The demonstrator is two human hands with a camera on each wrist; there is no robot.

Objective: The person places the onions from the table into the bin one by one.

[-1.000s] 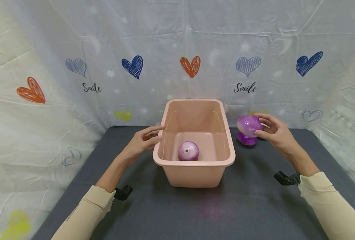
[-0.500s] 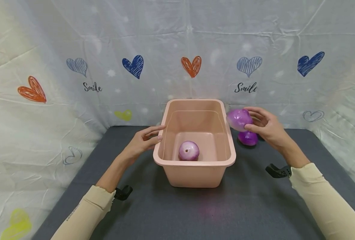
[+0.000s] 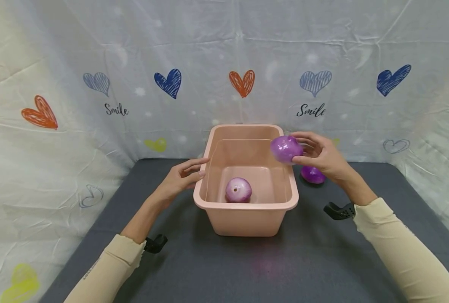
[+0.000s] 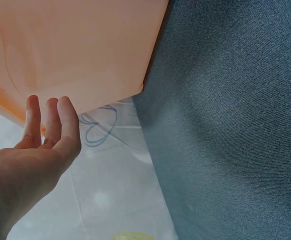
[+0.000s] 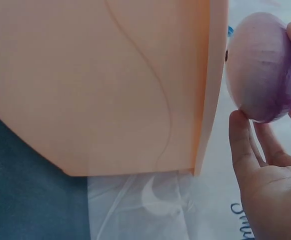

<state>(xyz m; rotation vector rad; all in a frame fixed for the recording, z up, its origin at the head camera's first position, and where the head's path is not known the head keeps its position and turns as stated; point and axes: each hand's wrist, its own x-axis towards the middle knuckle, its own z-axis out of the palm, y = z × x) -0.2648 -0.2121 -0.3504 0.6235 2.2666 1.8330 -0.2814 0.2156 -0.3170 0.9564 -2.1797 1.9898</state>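
Note:
A glossy purple onion [image 3: 286, 149] is held between the thumb and fingers of my right hand [image 3: 321, 158], raised over the right rim of a peach plastic tub [image 3: 249, 221]. In the right wrist view this onion [image 5: 263, 70] shows a pale side and a purple side, just beyond the tub's rim. My left hand [image 3: 180, 179] rests its fingertips at the tub's left rim; in the left wrist view its fingers [image 4: 68, 122] lie against the outer wall. Inside the tub sits a paler onion [image 3: 238, 190] with a small dark spot.
Another purple onion [image 3: 313, 174] lies on the dark grey table [image 3: 247, 269], right of the tub and behind my right hand. A white curtain [image 3: 205, 54] printed with hearts hangs close behind the tub and along the sides.
My right hand has carried the purple onion leftward and slightly up, from above the other onion to the tub's right rim. The left hand and tub stay put.

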